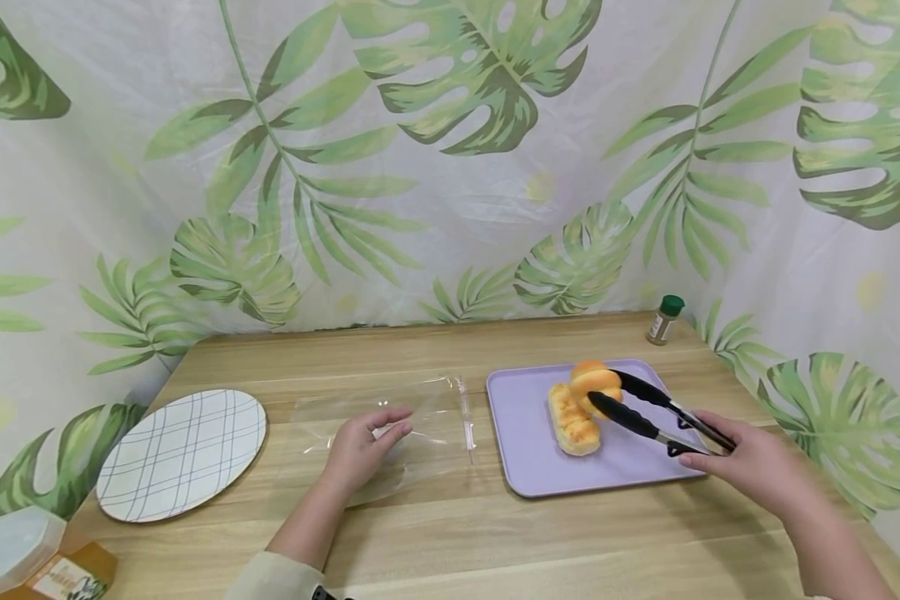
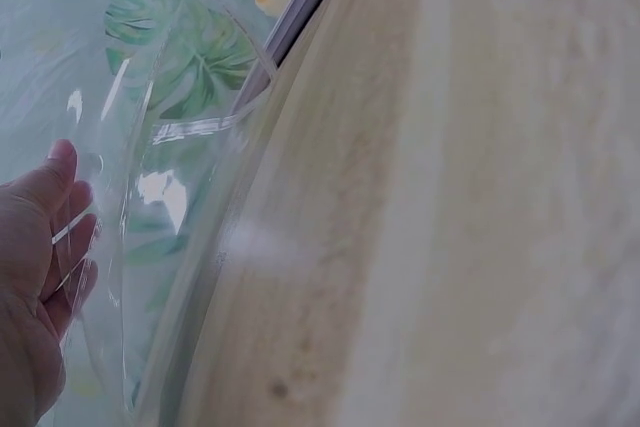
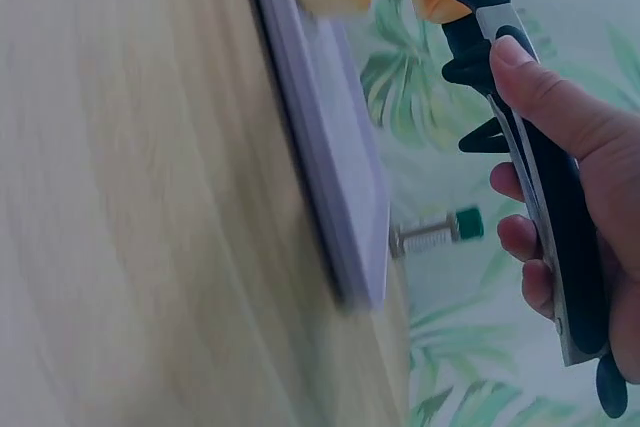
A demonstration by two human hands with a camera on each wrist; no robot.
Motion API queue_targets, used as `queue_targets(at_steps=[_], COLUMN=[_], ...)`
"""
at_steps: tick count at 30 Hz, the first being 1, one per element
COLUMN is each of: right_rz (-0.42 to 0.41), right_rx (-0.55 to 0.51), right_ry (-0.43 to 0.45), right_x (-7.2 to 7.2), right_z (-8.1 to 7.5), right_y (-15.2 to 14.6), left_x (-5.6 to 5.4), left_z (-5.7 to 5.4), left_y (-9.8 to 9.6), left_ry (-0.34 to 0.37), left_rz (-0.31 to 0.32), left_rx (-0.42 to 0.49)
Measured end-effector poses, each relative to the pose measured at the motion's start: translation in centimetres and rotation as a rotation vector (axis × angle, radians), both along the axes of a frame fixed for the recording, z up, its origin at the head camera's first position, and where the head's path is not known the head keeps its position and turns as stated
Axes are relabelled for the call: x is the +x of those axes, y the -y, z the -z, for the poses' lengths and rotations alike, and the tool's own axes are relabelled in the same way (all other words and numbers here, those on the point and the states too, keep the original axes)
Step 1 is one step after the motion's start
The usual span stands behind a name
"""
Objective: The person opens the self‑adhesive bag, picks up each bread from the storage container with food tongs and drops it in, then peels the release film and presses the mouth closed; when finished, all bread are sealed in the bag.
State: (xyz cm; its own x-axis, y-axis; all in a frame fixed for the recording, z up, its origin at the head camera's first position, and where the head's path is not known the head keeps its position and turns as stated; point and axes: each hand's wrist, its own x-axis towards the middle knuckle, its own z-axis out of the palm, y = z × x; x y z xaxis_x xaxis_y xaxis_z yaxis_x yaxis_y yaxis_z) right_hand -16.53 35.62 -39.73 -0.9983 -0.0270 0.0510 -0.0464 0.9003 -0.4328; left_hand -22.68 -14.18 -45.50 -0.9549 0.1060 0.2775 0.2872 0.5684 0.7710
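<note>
My left hand (image 1: 362, 450) is over a clear zip-top plastic bag (image 1: 435, 425) on the wooden table, its fingers loosely bent and the thumb apart from them. Part of the film overlaps the fingers in the left wrist view. Black-and-silver tongs (image 3: 545, 197) are gripped in my right hand (image 1: 750, 462), thumb along one arm and fingers around the other. Their black tips pinch a round orange bun (image 1: 591, 377) over the lilac tray (image 1: 521, 458). A longer golden bread roll (image 1: 576, 427) lies on that tray, beside and partly behind the bun.
At the left is an oval white plate (image 1: 187, 454) with a blue grid pattern. A lidded jar of amber contents (image 1: 82, 571) stands at the near left corner. Behind the tray, a small green-capped spice bottle (image 1: 662, 325) stands near the back edge. A leaf-print cloth (image 1: 450, 208) hangs behind the table.
</note>
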Motion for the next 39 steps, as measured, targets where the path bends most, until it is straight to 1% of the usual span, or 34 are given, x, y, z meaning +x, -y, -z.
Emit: queue_targets(at_steps=[3, 9, 12, 16, 21, 25, 28, 32, 35, 39], right_rz=[-0.056, -0.186, -0.245, -0.293, -0.319, -0.342, -0.35, -0.346, -0.341, -0.353], right_rx=[-0.037, -0.035, -0.018, 0.031, 0.068, 0.078, 0.08, 0.089, 0.102, 0.113], right_ry=[-0.029, -0.062, -0.04, 0.007, 0.038, 0.052, 0.054, 0.052, 0.055, 0.052], right_x=[-0.4, -1.8, -2.5, -3.1, -3.8, -4.3, -4.5, -4.7, -4.8, -4.9], right_z=[-0.5, -0.9, -0.9, -0.8, -0.7, -0.6, -0.5, -0.2, -0.1, -0.2], right_y=[2.0, 6.3, 8.4, 11.0, 13.3, 14.7, 15.7, 16.7, 17.2, 17.8], left_x=[0.0, 0.2, 0.3, 0.6, 0.9, 1.1, 1.2, 1.3, 1.3, 1.5], left_z=[0.1, 0.3, 0.3, 0.2, -0.2, -0.3, -0.3, -0.3, -0.4, -0.6], left_y=[0.0, -0.3, -0.4, -0.7, -1.2, -1.5, -1.7, -1.8, -1.9, -2.1], left_ry=[0.001, -0.04, -0.036, -0.038, -0.066, -0.062, -0.074, -0.1, -0.115, -0.153], left_rz=[0.003, 0.012, 0.008, -0.003, 0.015, 0.024, 0.031, 0.038, 0.029, 0.032], left_rx=[0.004, -0.005, -0.008, -0.006, 0.008, 0.025, 0.034, 0.042, 0.043, 0.045])
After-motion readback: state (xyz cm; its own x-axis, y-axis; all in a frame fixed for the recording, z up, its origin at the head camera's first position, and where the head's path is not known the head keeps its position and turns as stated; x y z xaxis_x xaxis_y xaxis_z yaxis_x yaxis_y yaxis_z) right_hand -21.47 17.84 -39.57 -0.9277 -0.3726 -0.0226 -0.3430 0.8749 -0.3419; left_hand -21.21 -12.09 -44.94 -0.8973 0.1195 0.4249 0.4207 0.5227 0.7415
